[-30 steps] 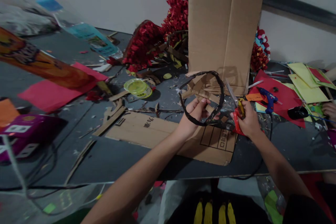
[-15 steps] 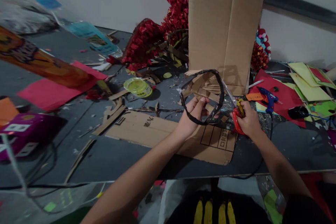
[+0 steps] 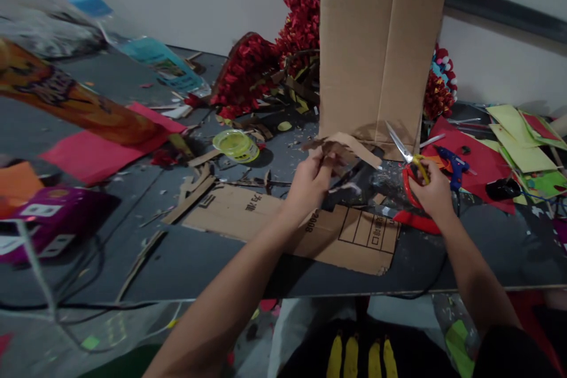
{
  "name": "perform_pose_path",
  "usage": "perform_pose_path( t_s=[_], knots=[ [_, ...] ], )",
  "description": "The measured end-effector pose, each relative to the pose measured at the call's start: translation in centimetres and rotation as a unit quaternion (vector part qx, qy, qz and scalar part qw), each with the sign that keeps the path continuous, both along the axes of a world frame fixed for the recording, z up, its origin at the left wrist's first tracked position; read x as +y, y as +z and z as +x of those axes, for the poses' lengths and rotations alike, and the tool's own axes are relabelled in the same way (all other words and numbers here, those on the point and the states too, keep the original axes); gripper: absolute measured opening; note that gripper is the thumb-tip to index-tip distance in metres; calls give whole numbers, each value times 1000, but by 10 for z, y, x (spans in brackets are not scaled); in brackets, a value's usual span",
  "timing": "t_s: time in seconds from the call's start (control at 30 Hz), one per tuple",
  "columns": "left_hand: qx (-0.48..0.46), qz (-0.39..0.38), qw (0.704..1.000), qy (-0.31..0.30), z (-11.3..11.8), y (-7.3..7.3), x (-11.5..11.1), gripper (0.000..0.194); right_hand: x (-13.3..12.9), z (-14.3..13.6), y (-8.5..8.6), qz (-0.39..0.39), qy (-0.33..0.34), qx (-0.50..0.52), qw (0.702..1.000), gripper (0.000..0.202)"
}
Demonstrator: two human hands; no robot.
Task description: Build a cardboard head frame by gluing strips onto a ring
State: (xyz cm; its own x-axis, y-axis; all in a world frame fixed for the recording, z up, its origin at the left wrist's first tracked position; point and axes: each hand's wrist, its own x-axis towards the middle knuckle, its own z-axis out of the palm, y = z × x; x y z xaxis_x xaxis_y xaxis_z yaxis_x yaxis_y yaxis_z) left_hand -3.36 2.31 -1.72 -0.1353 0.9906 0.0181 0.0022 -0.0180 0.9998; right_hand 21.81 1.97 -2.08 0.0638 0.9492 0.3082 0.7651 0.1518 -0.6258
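Observation:
In the head view my left hand (image 3: 310, 180) is closed on cardboard strips (image 3: 354, 144), one pale curved end sticking out to the right. A dark band (image 3: 357, 171) shows below the strips; whether the fingers grip it too is hidden. My right hand (image 3: 436, 192) is wrapped round the red and yellow handles of a pair of scissors (image 3: 402, 144). Their blades point up and left, apart from the strips. Below the right hand lies a red-handled tool (image 3: 416, 221). A printed cardboard piece (image 3: 248, 218) lies flat under my left forearm.
A tall cardboard sheet (image 3: 381, 41) stands behind the hands. Red flower-like decorations (image 3: 248, 74) are at its left. A blue glue gun (image 3: 454, 165) lies on red paper at right. A yellow tub (image 3: 237, 147), bottle (image 3: 162, 62), orange canister (image 3: 80, 100) and purple power strip (image 3: 57, 218) stand leftward.
The black ring, upright around my left hand before, has dropped or turned largely out of sight, and the strips have swung up. My right hand has moved right with the scissors, uncovering the red-handled tool.

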Motion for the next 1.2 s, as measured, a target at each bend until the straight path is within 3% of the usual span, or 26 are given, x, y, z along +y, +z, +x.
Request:
perform_pose_path(
  t_s=[0.07,0.13,0.43,0.57,0.67,0.87,0.93,1.0,1.07,1.2],
  knots=[
    [156,67,985,12,-7,4,1,15,7,11,0,19,-22,-46,998,36],
    [252,99,963,11,-10,5,2,20,12,20,-1,22,-32,-78,996,36],
    [322,111,939,-33,-9,-4,4,25,17,24,-14,-9,47,-103,993,40],
    [262,209,940,-64,-11,-3,0,28,15,19,-19,-40,45,-84,995,46],
    [193,248,947,-71,-10,1,-5,25,15,19,-22,-32,61,-102,992,37],
    [94,196,975,-40,-6,5,-14,19,12,14,-13,10,102,-107,989,23],
    [53,181,981,-41,-3,5,-15,19,7,6,-5,9,117,-58,991,23],
    [20,167,984,-56,-1,5,-15,22,-2,-4,1,-46,152,38,987,27],
    [-3,139,987,-76,2,8,-17,26,-11,-17,4,-145,214,168,951,33],
    [-34,35,993,-108,7,20,-23,32,-27,-38,3,-316,302,379,816,53]
  ],
)
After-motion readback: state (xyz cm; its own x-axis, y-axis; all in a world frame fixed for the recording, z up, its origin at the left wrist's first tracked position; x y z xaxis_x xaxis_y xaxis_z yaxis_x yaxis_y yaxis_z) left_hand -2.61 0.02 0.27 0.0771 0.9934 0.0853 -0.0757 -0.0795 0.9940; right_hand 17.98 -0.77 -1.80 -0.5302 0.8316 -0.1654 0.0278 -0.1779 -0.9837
